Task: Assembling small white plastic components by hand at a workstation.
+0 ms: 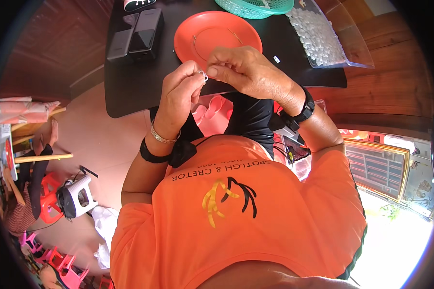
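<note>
Both my hands are raised over the near edge of a black table, close together. Between its thumb and forefinger, my left hand (179, 91) pinches a small white loop-shaped piece (204, 76). My right hand (250, 72) is closed in a pinch just to the right of that piece; whatever its fingertips hold is too small or hidden to name. Behind the hands, an orange-red plate (217, 21) carries a few thin, short strips. A tiny white piece (276, 59) lies on the tabletop to the right of my right hand.
At the right, a clear tray (318, 38) holds many small whitish pieces. A green basket (255, 8) stands at the back. Two dark devices (137, 36) lie on the table's (130, 91) left. Another person's leg (31, 178) shows at far left, near a white-and-black stool-like object (78, 196).
</note>
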`<state>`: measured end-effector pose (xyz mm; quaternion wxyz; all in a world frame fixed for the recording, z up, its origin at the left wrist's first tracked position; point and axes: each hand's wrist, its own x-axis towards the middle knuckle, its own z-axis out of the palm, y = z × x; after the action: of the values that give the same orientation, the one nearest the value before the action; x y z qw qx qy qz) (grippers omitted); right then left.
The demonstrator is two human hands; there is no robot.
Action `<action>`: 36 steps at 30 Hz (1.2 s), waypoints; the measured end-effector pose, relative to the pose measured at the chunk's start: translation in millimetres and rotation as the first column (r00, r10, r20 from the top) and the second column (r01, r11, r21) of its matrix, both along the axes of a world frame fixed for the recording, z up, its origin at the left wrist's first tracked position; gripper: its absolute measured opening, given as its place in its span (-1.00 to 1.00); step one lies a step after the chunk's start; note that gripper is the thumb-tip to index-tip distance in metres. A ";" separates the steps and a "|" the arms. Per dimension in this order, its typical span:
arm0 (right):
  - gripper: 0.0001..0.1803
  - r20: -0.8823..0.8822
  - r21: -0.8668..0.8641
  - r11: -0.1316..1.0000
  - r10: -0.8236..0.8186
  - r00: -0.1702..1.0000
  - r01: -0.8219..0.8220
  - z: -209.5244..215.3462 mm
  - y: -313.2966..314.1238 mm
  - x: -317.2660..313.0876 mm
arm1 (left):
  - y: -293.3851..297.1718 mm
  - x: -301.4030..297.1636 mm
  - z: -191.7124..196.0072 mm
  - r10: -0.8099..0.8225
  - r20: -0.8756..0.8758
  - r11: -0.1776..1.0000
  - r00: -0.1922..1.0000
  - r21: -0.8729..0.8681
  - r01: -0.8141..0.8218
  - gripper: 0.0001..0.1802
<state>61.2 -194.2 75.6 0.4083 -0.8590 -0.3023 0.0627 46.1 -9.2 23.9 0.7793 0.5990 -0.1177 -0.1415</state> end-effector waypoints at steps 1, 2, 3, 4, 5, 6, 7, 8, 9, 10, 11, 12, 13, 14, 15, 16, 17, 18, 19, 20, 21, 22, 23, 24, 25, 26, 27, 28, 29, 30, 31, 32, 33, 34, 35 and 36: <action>-0.87 0.036 -0.029 1.000 0.005 0.999 -0.004 0.8 0.9 -0.5 | -0.4 0.0 -0.6 0.004 0.017 1.000 1.000 0.011 -0.004 -0.80; -0.88 0.072 -0.057 0.998 0.010 0.997 -0.006 1.0 1.6 -1.0 | -0.7 -0.5 -1.1 0.003 0.017 1.000 1.000 0.012 -0.003 -0.80; -0.88 0.073 -0.057 0.998 0.009 0.997 -0.005 0.4 1.7 -1.5 | -0.9 -1.0 -1.3 -0.004 0.040 1.000 0.999 0.027 0.003 -0.79; -0.89 0.077 -0.059 0.998 0.016 0.997 -0.011 -1.1 1.4 -2.2 | -1.0 -1.6 -1.1 -0.011 0.064 0.999 0.998 0.041 0.009 -0.79; -0.89 0.086 -0.064 0.998 0.021 0.996 -0.016 -2.3 0.1 -1.3 | -2.0 -1.4 -0.3 -0.014 0.070 0.999 0.997 0.038 0.012 -0.79; -0.89 0.137 -0.043 0.999 0.032 0.990 -0.026 -5.3 0.1 -1.5 | -2.2 -2.9 0.9 -0.011 0.094 0.997 0.995 0.076 0.004 -0.78; -0.88 0.189 -0.023 0.999 0.041 0.981 -0.037 -8.4 1.3 -3.0 | -2.0 -4.8 2.1 -0.008 0.119 0.994 0.993 0.112 -0.005 -0.77; -0.86 0.167 -0.028 0.999 0.040 0.985 -0.036 -8.6 3.1 -5.4 | -0.7 -5.6 0.2 -0.007 0.110 0.995 0.994 0.102 -0.004 -0.77; -0.86 0.130 -0.035 0.999 0.044 0.991 -0.040 -9.5 3.3 -5.5 | -0.3 -5.6 -0.9 -0.009 0.123 0.995 0.992 0.096 -0.003 -0.77; -0.85 0.092 -0.042 0.998 0.047 0.995 -0.044 -9.0 2.3 -4.6 | -0.5 -5.0 -1.5 -0.021 0.131 0.995 0.991 0.100 0.008 -0.78; -0.89 0.082 -0.049 0.997 0.071 0.994 -0.067 -7.4 1.3 -5.7 | 0.1 -6.1 -1.5 -0.034 0.135 0.994 0.990 0.107 0.019 -0.78; -0.89 0.088 -0.052 0.997 0.067 0.994 -0.063 -6.0 0.7 -5.9 | 0.3 -6.1 0.3 -0.054 0.126 0.988 0.991 0.150 0.035 -0.75; -0.89 0.073 -0.047 0.996 0.078 0.994 -0.075 -4.9 0.2 -5.7 | -0.4 -5.9 0.9 -0.057 0.131 0.988 0.990 0.147 0.037 -0.75; -0.88 0.057 -0.040 0.995 0.092 0.994 -0.090 -4.1 0.2 -5.5 | -0.4 -6.2 1.4 -0.062 0.129 0.988 0.990 0.146 0.043 -0.76; -0.88 0.059 -0.042 0.995 0.092 0.994 -0.090 -4.1 -0.2 -5.2 | -0.6 -6.2 1.5 -0.066 0.126 0.988 0.990 0.145 0.048 -0.77; -0.88 0.052 -0.030 0.995 0.099 0.994 -0.097 -4.7 -0.7 -4.9 | -0.9 -6.0 0.6 -0.066 0.129 0.988 0.989 0.144 0.047 -0.77; -0.87 0.044 -0.018 0.994 0.106 0.993 -0.105 -4.7 -0.9 -4.1 | -1.2 -5.5 -1.1 -0.069 0.139 0.990 0.988 0.131 0.050 -0.77; -0.87 0.046 -0.020 0.994 0.106 0.993 -0.105 -3.7 -0.9 -3.9 | -1.4 -4.7 -2.4 -0.071 0.150 0.992 0.986 0.117 0.054 -0.77; -0.86 0.032 -0.017 0.994 0.106 0.994 -0.105 -2.3 -1.1 -4.2 | -1.4 -3.6 -3.0 -0.071 0.152 0.992 0.986 0.115 0.053 -0.77; -0.86 0.019 -0.014 0.994 0.106 0.994 -0.105 -0.6 -1.8 -3.0 | -1.5 -1.5 -3.3 -0.069 0.170 0.993 0.983 0.106 0.052 -0.78; -0.86 0.022 -0.018 0.994 0.106 0.994 -0.106 2.2 -4.0 -0.2 | -1.9 0.7 -2.6 -0.068 0.188 0.994 0.980 0.097 0.050 -0.79; -0.85 0.036 -0.056 0.990 0.133 0.990 -0.131 6.4 -8.0 4.3 | -3.4 1.9 -0.3 -0.067 0.192 0.994 0.979 0.093 0.050 -0.79; -0.84 0.049 -0.093 0.984 0.157 0.986 -0.152 11.4 -12.6 9.7 | -5.6 3.2 5.2 -0.052 0.160 0.995 0.986 0.088 0.038 -0.79; -0.81 0.081 -0.083 0.986 0.154 0.985 -0.148 25.4 -12.7 17.6 | -4.9 4.0 8.1 -0.028 0.125 0.996 0.992 0.086 0.017 -0.79; -0.77 -0.095 -0.130 0.991 0.021 0.995 -0.034 49.7 -14.5 23.2 | -2.6 7.2 4.7 0.022 0.120 0.998 0.993 0.050 -0.028 -0.80; -0.71 -0.040 -0.161 0.983 -0.097 0.994 0.089 55.0 -22.1 37.9 | -0.8 10.9 2.2 0.067 0.118 0.998 0.991 0.010 -0.068 -0.80; -0.70 0.090 -0.173 0.978 -0.099 0.991 0.113 57.1 -34.3 61.0 | 3.2 14.9 0.7 0.045 0.101 0.999 0.994 0.017 -0.047 -0.81; -0.72 0.202 -0.246 0.953 -0.128 0.971 0.176 64.4 -40.3 81.4 | 5.0 17.4 -4.2 0.046 0.107 0.999 0.993 0.012 -0.048 -0.81; -0.75 0.258 -0.360 0.906 -0.130 0.957 0.221 66.2 -49.1 105.5 | 5.3 20.1 -12.4 0.070 0.063 0.997 0.996 -0.026 -0.068 -0.81; -0.78 0.315 -0.464 0.845 -0.123 0.941 0.266 65.7 -56.7 132.5 | 5.3 23.1 -20.2 0.094 0.019 0.994 0.995 -0.062 -0.093 -0.81; -0.80 0.401 -0.593 0.735 -0.084 0.912 0.328 60.2 -64.8 162.5 | 5.5 26.1 -23.7 0.094 -0.049 0.992 0.994 -0.085 -0.098 -0.81; -0.79 0.477 -0.690 0.607 -0.029 0.878 0.395 45.8 -72.2 185.7 | 5.2 27.2 -30.6 0.100 -0.067 0.988 0.993 -0.112 -0.107 -0.82; -0.79 0.482 -0.690 0.605 -0.026 0.876 0.397 35.2 -77.4 198.2 | 5.3 27.4 -36.2 0.106 -0.088 0.983 0.991 -0.139 -0.117 -0.83; -0.75 0.428 -0.751 0.550 -0.016 0.904 0.366 26.2 -84.9 207.1 | 5.7 27.0 -38.2 0.101 -0.077 0.986 0.992 -0.127 -0.110 -0.84; -0.71 0.371 -0.805 0.494 -0.010 0.929 0.328 17.1 -91.3 215.9 | 5.9 26.9 -38.9 0.090 -0.079 0.987 0.993 -0.128 -0.100 -0.85; -0.69 0.360 -0.816 0.473 -0.035 0.932 0.332 7.1 -97.7 226.3 | 5.4 26.5 -38.9 0.078 -0.080 0.988 0.994 -0.129 -0.088 -0.85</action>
<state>287.5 -291.9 82.6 -0.1237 -0.9731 -0.1914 0.0328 72.5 -3.8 -15.0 0.8264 0.5447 -0.0723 -0.1230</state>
